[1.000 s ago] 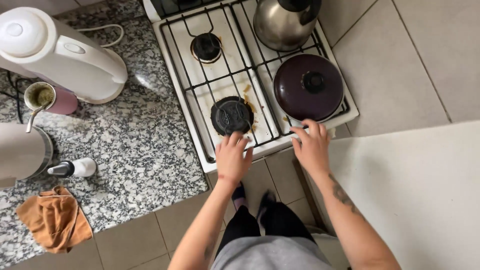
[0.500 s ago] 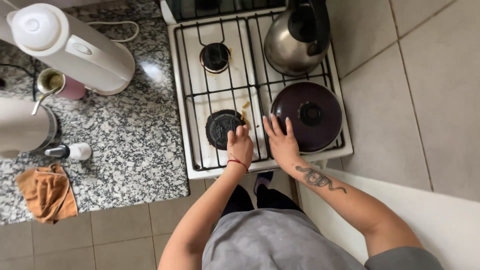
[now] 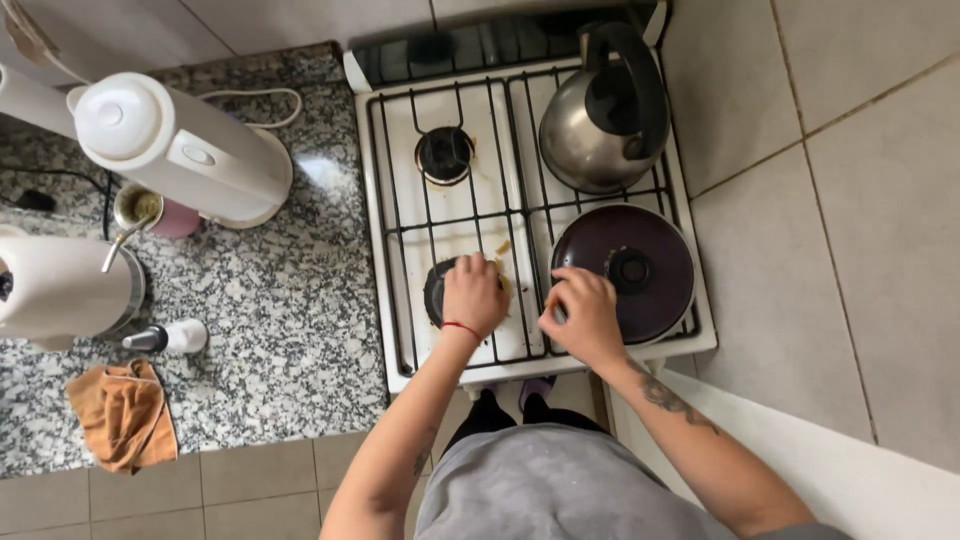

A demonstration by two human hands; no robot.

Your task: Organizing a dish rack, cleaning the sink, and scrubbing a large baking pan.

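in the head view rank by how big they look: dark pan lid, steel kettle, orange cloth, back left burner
1. dark pan lid and steel kettle: look about alike, and the kettle stands taller, nearer the camera, so unranked
2. orange cloth
3. back left burner

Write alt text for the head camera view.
A person's left hand rests on the front-left burner of a white gas stove, right hand beside a dark lidded pan. A steel kettle sits behind.
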